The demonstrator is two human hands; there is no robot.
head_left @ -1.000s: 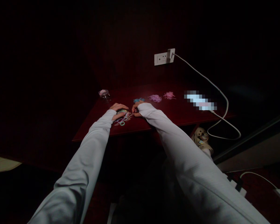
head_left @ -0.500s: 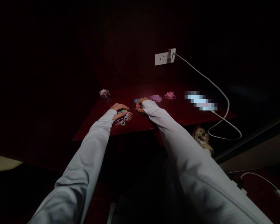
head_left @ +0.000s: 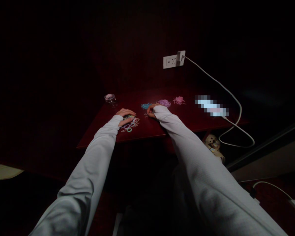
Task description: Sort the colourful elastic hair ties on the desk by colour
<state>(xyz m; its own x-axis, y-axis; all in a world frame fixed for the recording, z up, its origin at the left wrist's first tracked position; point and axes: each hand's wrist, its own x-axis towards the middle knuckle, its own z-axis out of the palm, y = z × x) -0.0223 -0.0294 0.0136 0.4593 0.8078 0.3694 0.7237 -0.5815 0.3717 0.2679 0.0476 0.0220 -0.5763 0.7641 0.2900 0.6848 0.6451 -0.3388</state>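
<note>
My left hand (head_left: 127, 115) rests over a mixed pile of small elastic hair ties (head_left: 129, 126), its fingers stretched and the thumb apart. Green, lilac and pale loops show below and beside the thumb; the palm covers the rest. My right hand (head_left: 151, 109) is further right with curled fingers. A small pale hair tie (head_left: 146, 114) pokes out at its thumb tip. Just behind that hand lies a heap of blue hair ties (head_left: 146, 106). A purple heap (head_left: 164, 103) sits to its right, partly hidden by the hand and sleeve, and beyond is a pink heap (head_left: 179, 100).
On the dark red table (head_left: 100, 131), a clear jar (head_left: 110, 98) with pale pink contents stands at the back left. A blurred-out bright device (head_left: 211, 106) lies at right, its white cable (head_left: 221, 83) running to a wall socket (head_left: 170, 61). A beige clog-like shoe (head_left: 212, 144) is below the edge.
My right hand has shifted slightly right with the small pale hair tie, uncovering more of the blue heap. My left hand stays over the mixed pile.
</note>
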